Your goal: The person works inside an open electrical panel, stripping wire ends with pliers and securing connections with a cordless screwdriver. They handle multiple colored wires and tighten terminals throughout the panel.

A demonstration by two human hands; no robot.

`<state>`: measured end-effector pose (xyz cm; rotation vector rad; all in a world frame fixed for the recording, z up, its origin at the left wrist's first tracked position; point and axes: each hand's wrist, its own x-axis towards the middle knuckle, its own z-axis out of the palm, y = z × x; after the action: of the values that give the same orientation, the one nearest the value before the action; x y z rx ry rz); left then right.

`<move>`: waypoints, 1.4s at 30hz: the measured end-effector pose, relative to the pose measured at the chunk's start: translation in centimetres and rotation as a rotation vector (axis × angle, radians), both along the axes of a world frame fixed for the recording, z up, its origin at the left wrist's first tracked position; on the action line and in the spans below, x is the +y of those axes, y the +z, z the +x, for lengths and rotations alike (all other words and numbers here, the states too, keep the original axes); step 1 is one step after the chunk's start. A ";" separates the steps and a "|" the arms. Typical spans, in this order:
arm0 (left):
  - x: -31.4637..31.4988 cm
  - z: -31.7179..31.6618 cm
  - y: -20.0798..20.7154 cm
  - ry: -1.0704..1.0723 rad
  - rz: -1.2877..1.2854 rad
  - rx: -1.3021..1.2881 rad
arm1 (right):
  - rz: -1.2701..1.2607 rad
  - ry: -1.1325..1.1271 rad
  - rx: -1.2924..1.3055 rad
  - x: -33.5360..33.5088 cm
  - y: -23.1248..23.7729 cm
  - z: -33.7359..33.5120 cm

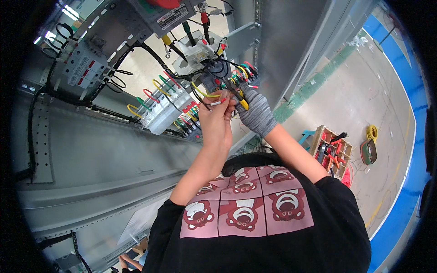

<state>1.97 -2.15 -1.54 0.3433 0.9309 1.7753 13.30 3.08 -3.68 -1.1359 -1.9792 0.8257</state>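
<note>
Both hands are raised to the wiring inside an open grey metal cabinet (114, 154), and all positions below are given relative to the clear-cased breaker block (166, 109) at the cabinet's centre. The left hand (217, 119), bare, sits just right of the breaker block with its fingers pressed together, pinching a thin wire with a white sleeve and red tip (217, 102). The right hand (255, 111), in a grey knit glove, lies further right of the block, touching the left hand, and is closed around a tool with a yellow handle (243, 103); the tool's working end is hidden among the wires, so its type cannot be told. Looped yellow, red and green wires (152, 91) rise from the block's upper left face. A bundle of black cables (136, 50) runs above the block. A white terminal unit with red marks (84, 68) is mounted well to the upper left of the block. Well to the right and lower, on the floor, stands a wooden tool crate (330, 150), with a coil of yellow wire (372, 133) just beyond it.
</note>
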 end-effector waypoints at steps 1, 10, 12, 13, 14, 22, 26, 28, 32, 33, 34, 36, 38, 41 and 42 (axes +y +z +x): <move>0.0 0.0 0.0 -0.012 0.007 0.014 | 0.005 -0.010 -0.039 -0.1 0.3 0.2; -0.1 0.1 -0.6 0.036 -0.023 0.078 | 0.200 -0.028 -0.002 -0.2 -0.8 0.7; -0.2 -0.4 -0.9 0.042 -0.019 0.105 | 0.141 -0.006 -0.168 -0.3 0.4 0.6; -0.2 -1.2 -1.5 -0.005 0.039 0.076 | 0.165 -0.022 -0.176 -0.3 0.1 0.4; 0.0 -1.8 -2.1 -0.049 0.095 0.051 | 0.170 -0.031 -0.215 0.3 -0.8 -0.2; -0.5 -3.3 -4.8 -0.184 0.176 0.104 | -0.071 0.072 0.172 -1.7 -4.4 6.3; -3.9 1.5 -4.1 0.047 -0.106 0.011 | -0.373 -0.177 0.048 -6.7 -11.2 18.3; -6.6 2.5 -6.5 -0.034 -0.249 0.036 | -0.680 -0.392 0.010 -10.3 -15.4 25.4; -10.8 5.6 -12.5 -0.386 -0.399 0.108 | -0.878 -0.863 -0.125 -20.4 -27.7 40.1; -11.1 7.6 -12.7 -0.413 -0.445 0.167 | -0.970 -0.940 -0.223 -21.8 -27.6 43.0; -11.2 10.4 -12.5 -0.445 -0.496 0.233 | -0.883 -1.127 -0.265 -23.4 -28.1 45.2; -11.1 14.7 -12.0 -0.534 -0.539 0.361 | -0.968 -1.170 -0.344 -24.6 -29.6 50.6; -10.9 17.6 -11.3 -0.641 -0.518 0.485 | -0.919 -1.191 -0.430 -23.6 -30.1 54.3; -11.2 18.7 -10.7 -0.763 -0.524 0.740 | -0.994 -1.212 -0.504 -21.5 -32.4 58.1; -11.5 18.5 -10.5 -0.812 -0.532 0.830 | -1.042 -1.207 -0.501 -20.7 -32.9 59.1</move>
<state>20.47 -13.64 -12.05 0.9773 1.5054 0.5695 72.44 -17.63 -36.55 -2.8804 -0.6403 0.8690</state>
